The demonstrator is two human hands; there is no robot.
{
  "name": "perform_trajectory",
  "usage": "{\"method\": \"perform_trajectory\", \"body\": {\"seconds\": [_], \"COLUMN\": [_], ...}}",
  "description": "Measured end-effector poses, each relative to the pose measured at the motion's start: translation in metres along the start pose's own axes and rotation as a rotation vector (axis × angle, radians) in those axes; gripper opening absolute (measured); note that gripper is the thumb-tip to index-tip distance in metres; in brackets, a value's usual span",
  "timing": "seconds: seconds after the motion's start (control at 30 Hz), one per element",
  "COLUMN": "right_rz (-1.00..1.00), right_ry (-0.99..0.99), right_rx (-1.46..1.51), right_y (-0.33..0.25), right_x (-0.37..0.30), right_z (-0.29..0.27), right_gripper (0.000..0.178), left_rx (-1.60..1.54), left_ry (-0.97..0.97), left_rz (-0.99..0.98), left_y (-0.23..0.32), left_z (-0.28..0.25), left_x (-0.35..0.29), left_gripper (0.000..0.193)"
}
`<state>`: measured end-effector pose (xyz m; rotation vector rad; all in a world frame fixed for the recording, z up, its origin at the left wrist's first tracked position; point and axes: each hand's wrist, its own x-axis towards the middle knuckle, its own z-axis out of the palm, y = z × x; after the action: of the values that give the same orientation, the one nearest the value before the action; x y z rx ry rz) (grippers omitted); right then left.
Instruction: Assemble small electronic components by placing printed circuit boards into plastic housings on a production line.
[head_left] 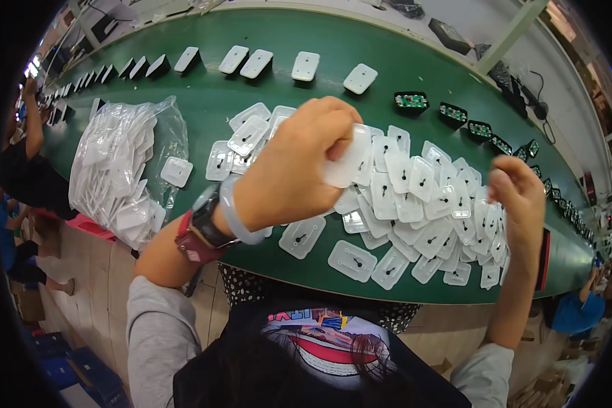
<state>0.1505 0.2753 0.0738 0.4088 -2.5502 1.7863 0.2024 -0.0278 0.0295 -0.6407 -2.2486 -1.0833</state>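
My left hand [296, 160] is closed on a white plastic cover [347, 163], pinched by its edge above the table. Below it spreads a heap of similar pale covers [398, 204], many with a small black mark in the middle. At the heap's right side my right hand [520, 194] is raised with its fingers half bent and apart, and I see nothing in it. Along the far side, a black housing with an exposed green circuit board [411, 102] begins a row curving off to the right. Left of it stand units topped with white covers [360, 79].
A clear plastic bag [115, 163] full of white covers lies at the left on the green table [251, 92]. One loose cover [177, 171] rests beside it. Other people sit at the far left and far right. A metal post [510, 37] rises at the back right.
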Motion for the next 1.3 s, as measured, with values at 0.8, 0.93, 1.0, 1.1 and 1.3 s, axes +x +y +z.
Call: {"method": "perform_trajectory", "body": {"seconds": [0.8,0.93,1.0,1.1,1.3], "right_rz": [-0.451,-0.587,-0.598,-0.648,-0.613], "right_ry": [-0.162,-0.146,-0.164,-0.206,-0.252], "right_rx": [-0.183,-0.343,-0.372,-0.457,-0.572], "right_y": [-0.002,0.007,0.008,0.007,0.001], "right_x": [-0.011,-0.005,-0.003,-0.003,-0.008], "right_z": [0.118,0.119,0.119,0.118,0.121], "right_gripper": [0.010,0.018,0.019,0.022,0.021], "left_rx": [-1.021,-1.220,-1.212,-1.179,-1.154], "left_ry": [-0.089,-0.077,-0.076,-0.072,-0.063], "left_rz": [-0.837,-0.877,-0.855,-0.770,-0.775], "left_y": [0.000,0.002,0.002,0.001,0.002], "left_z": [0.021,0.021,0.023,0.027,0.031], "left_x": [-0.011,-0.013,-0.015,-0.017,-0.019], "left_gripper": [0.042,0.041,0.040,0.038,0.035]}}
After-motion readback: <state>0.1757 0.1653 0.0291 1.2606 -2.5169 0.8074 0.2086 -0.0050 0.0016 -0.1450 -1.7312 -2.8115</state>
